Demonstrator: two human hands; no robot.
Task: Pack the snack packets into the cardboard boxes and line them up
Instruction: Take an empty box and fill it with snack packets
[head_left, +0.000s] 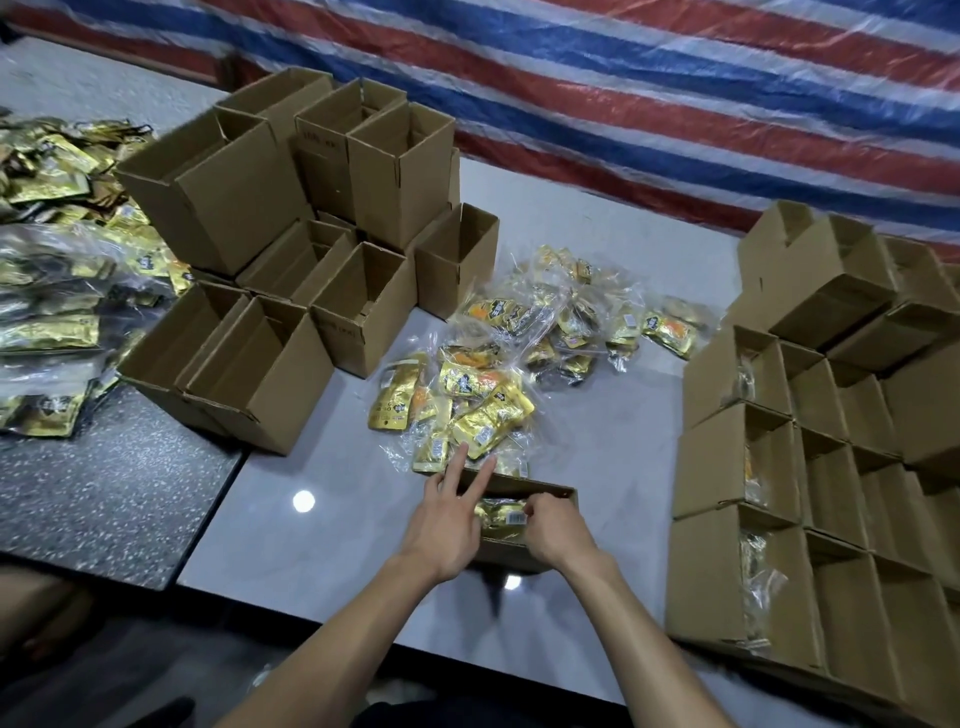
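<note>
At your far left a heap of snack packets (47, 312) waits unpacked on the counter (623, 441), and beside it the empty boxes (270, 270) stand stacked with nothing showing inside, so plenty is left to do. In the middle more loose packets (467, 400) lie in clear wrap just beyond the open box (524, 491) you are filling. Your left hand (447, 525) rests at its left end, two fingers (457, 467) straight over the far rim, gripping nothing visible. Your right hand (556, 530) has its fingers curled, pinching a gold packet (501, 513) inside that box. On your right the lined-up boxes (779, 467) stand in rows, several showing packets, so I judge you roughly midway
</note>
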